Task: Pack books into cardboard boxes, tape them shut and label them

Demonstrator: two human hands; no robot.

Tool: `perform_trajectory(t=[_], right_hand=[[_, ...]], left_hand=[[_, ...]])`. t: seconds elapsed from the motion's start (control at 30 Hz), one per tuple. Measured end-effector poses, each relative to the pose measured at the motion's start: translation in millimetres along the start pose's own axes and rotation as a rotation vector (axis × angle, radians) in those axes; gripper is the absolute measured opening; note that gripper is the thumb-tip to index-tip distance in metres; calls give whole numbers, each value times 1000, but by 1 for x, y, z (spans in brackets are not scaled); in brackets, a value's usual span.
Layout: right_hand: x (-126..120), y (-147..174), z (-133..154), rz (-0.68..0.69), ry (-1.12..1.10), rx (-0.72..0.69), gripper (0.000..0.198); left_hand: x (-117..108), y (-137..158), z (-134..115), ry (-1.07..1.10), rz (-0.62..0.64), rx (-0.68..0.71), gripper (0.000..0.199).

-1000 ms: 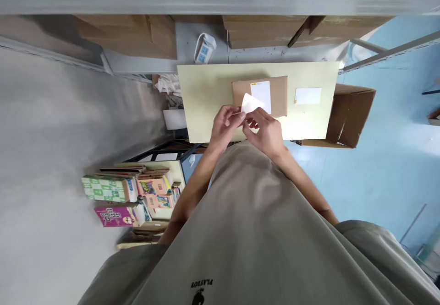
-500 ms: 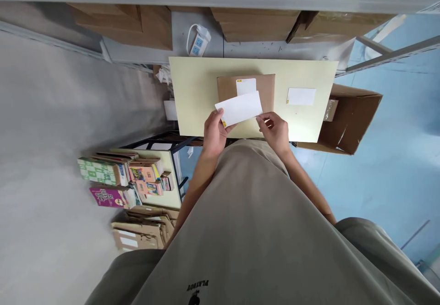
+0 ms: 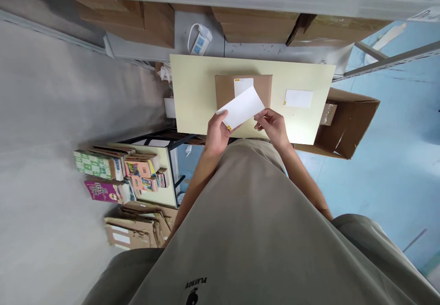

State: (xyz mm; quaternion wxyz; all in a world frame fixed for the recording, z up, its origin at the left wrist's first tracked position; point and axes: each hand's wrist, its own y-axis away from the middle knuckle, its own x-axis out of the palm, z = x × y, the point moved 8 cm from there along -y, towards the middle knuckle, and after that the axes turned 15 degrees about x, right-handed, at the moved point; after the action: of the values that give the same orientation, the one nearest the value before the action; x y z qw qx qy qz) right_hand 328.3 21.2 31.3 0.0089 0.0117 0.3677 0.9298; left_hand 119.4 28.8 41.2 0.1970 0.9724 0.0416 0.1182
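Note:
A white label (image 3: pixel 241 107) with a small yellow mark at one corner is held tilted above a cardboard box (image 3: pixel 263 89). My left hand (image 3: pixel 218 133) grips its left end, thumb on top. At the label's right corner, the fingers of my right hand (image 3: pixel 273 126) are pinched together against the edge. The box lies on a cream tabletop (image 3: pixel 195 94) and carries another white label (image 3: pixel 242 86) on its top, partly covered by the held one. To the right, a further white label (image 3: pixel 298 98) lies flat on the tabletop.
Behind the tabletop, a power strip (image 3: pixel 201 41) sits on a grey shelf between cardboard boxes (image 3: pixel 256 25). An open carton (image 3: pixel 354 122) stands off the right end. Lower left are stacked books (image 3: pixel 99 165) on a small table and flattened cartons (image 3: pixel 137 229).
The held label has tilted more steeply, its right end turned upward. Both hands stay close to it, the right fingers still at its right corner. The view has shifted slightly.

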Motion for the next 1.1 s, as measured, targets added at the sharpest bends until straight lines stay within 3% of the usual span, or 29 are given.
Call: perform_trajectory(t=[0.17,0.33,0.8,0.97,1.1], right_hand=[[9,6,-1,42,-66,26,58],[17,11,-5,64,-100,33,55],[26,18,-1,-73,-98,40,59],[28,14,-6,-99,-100,-13,63],[23,1,-12,-131,-32,-16,65]], left_hand=[[4,3,-2,30,-8,-21,69],[6,3,-3,21,83,-32,66],[-13,-4,18,123,6,39,46],[-15,-6,17,46,66,28,44],[-20,-10,20,-134,103,-27,39]])
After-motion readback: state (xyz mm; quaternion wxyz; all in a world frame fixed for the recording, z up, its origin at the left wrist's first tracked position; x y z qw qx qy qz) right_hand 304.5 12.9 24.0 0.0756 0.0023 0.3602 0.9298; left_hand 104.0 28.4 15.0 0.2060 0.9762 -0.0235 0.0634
